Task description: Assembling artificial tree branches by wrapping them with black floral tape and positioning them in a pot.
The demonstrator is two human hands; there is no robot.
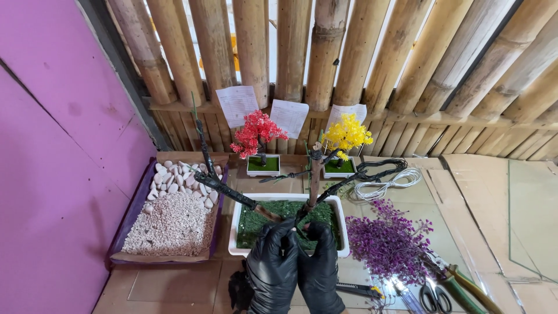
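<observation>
gripping the bare wire tree base, both gloved hands together.

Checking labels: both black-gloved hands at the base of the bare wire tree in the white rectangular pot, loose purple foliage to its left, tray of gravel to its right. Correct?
Not quite. In the head view the loose purple foliage lies right of the white rectangular pot and the tray of gravel sits to its left. The rest holds: the left hand and right hand, both black-gloved, meet at the base of the bare wire tree.
</observation>
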